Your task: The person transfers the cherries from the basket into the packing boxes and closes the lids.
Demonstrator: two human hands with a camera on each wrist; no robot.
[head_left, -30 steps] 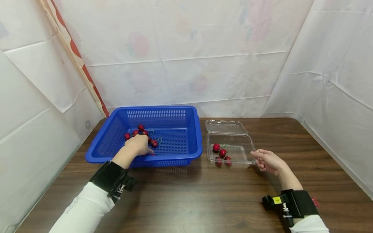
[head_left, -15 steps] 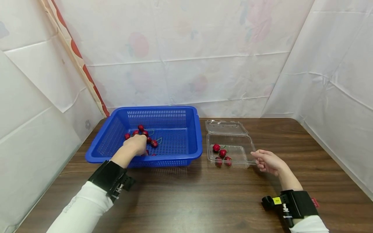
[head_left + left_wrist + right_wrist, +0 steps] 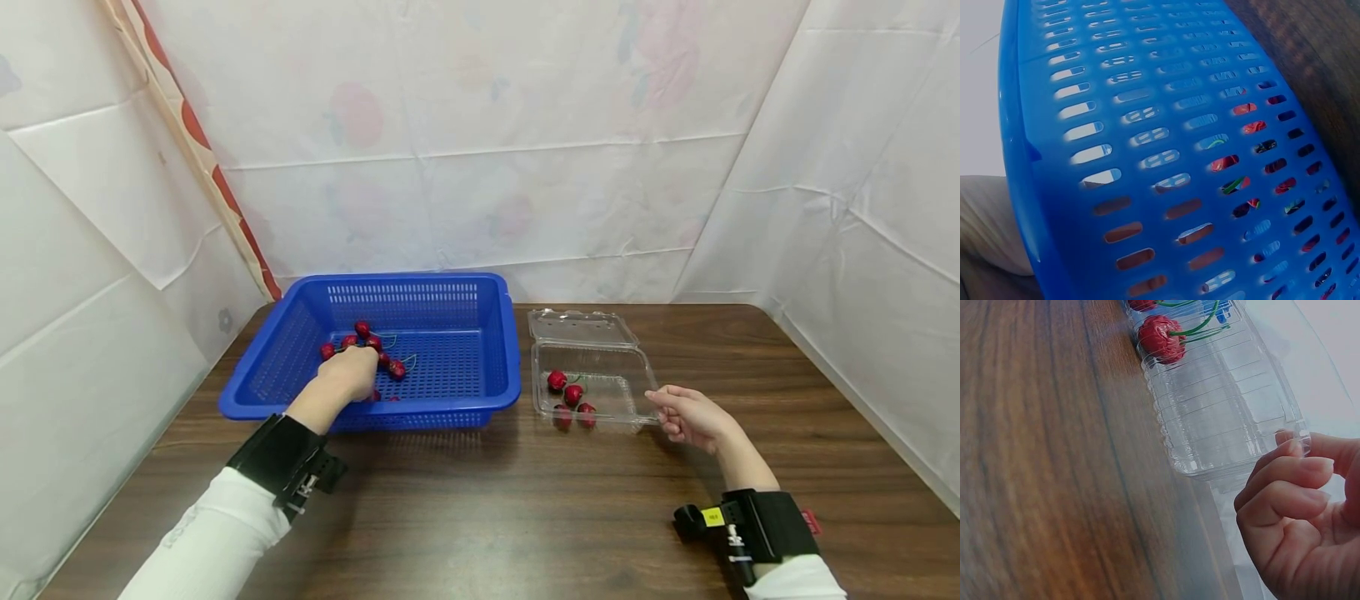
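Note:
My left hand [image 3: 348,373] reaches over the near rim of the blue basket [image 3: 420,406], down among red cherries [image 3: 397,370] with green stems. Its fingertips are hidden, so I cannot tell whether they hold a cherry. In the left wrist view the slotted basket wall [image 3: 1013,125] blocks most of the hand; skin and red fruit show through the slots. My right hand [image 3: 690,415] pinches the right front corner of a clear plastic clamshell [image 3: 615,392], its lid tipped back. Several cherries [image 3: 573,395] lie in its left part. The right wrist view shows thumb and fingers at the rim [image 3: 1300,440].
The dark wooden table [image 3: 495,517] carries both containers, basket on the left and clamshell to its right. White patterned sheets [image 3: 480,208] rise behind the table and along both sides.
The left hand has drawn its fingers in and shifted slightly left inside the basket, uncovering a cherry near the front rim. The right hand and clamshell have stayed in place.

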